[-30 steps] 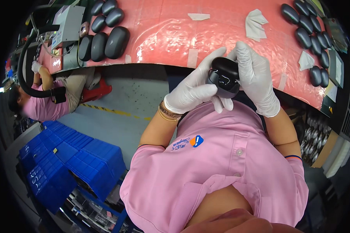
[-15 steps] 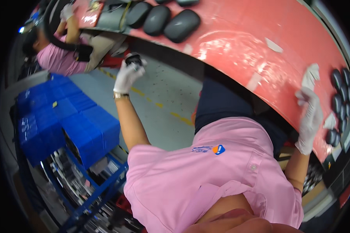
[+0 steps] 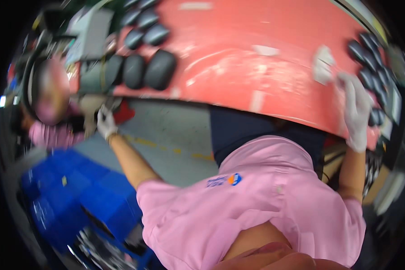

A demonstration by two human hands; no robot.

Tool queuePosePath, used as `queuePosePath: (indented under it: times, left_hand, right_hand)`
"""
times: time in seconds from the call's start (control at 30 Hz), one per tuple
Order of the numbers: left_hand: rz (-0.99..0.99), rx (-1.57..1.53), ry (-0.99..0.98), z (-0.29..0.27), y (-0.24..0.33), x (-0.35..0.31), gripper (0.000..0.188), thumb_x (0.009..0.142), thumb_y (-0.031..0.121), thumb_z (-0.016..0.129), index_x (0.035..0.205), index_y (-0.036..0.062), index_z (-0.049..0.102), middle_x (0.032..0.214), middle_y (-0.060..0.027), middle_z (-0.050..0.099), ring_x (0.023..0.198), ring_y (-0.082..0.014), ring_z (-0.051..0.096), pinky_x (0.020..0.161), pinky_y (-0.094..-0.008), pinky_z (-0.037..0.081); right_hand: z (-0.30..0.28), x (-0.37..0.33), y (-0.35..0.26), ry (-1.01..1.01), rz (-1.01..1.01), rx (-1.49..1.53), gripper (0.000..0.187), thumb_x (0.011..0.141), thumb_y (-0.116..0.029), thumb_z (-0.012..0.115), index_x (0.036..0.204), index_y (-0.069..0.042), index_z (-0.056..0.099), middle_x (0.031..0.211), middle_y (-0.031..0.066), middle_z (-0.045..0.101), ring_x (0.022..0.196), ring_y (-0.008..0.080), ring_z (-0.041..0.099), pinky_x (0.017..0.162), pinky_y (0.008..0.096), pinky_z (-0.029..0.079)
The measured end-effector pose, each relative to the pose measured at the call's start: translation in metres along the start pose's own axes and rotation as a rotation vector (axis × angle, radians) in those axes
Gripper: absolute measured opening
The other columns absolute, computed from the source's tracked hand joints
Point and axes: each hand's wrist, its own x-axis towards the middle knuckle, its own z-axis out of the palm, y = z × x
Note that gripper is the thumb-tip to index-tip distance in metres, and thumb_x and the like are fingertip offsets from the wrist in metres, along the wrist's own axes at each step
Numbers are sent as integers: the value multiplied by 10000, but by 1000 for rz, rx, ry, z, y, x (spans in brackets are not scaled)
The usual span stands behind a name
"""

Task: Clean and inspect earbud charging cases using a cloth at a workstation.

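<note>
My left hand (image 3: 106,123), in a white glove, is stretched out far to the left beyond the table's near edge. Its fingers are pinched, and a small black part (image 3: 98,116) shows at the fingertips, too blurred to tell its kind. My right hand (image 3: 357,110), also gloved, is over the right end of the red-topped table (image 3: 229,85). Its fingers are extended and apart, with nothing seen in them. Just left of those fingertips lies a crumpled white cloth or glove (image 3: 323,65). Rounded dark mouse-shaped pieces (image 3: 370,67) lie close by on the right.
More dark rounded pieces (image 3: 161,69) stand at the table's left end, beside a grey-green roll-like object (image 3: 94,76). A co-worker in a pink shirt (image 3: 54,135) is at far left. Blue boxes (image 3: 105,202) are stacked on a rack at lower left.
My view has swung left, blurring the picture. My left hand has moved farther left and down, toward the co-worker. My right hand stays near the white cloth, its fingers straighter.
</note>
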Motion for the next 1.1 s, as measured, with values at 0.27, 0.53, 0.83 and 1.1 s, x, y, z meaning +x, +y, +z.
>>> queuePosePath:
  times: [0.27, 0.53, 0.83, 1.1]
  left_hand:
    - [-339, 124, -712, 80, -134, -209, 743, 818, 136, 670, 1399, -31, 239, 1119, -121, 514, 835, -127, 500, 685, -226, 430]
    - [-884, 482, -1050, 254, -301, -344, 786, 791, 144, 685, 1424, 125, 219, 1106, -243, 578, 586, -187, 575, 489, -260, 441]
    - [-1150, 771, -1137, 306, -362, -368, 504, 850, 83, 632, 1277, 23, 370, 892, -143, 645, 568, -97, 514, 515, -223, 418]
    - [-1190, 876, -1100, 308, -362, -365, 640, 845, 76, 628, 1370, -4, 271, 841, -159, 644, 512, -96, 478, 481, -219, 394]
  right_hand:
    - [-38, 34, 28, -51, -363, -482, 258, 839, -109, 637, 1094, -69, 636, 1165, 92, 601, 1079, 257, 563, 914, 318, 441]
    - [-6, 42, 31, -250, -491, -495, 334, 795, -109, 651, 1126, -100, 606, 1007, 82, 592, 892, 282, 568, 768, 355, 453]
    - [-20, 34, 16, -220, -921, -516, 397, 741, -115, 579, 1137, -139, 584, 832, 44, 516, 757, 222, 515, 708, 343, 431]
    - [3, 42, -3, -421, -1035, -814, 214, 742, -201, 558, 929, -111, 610, 843, 40, 517, 841, 175, 534, 770, 305, 414]
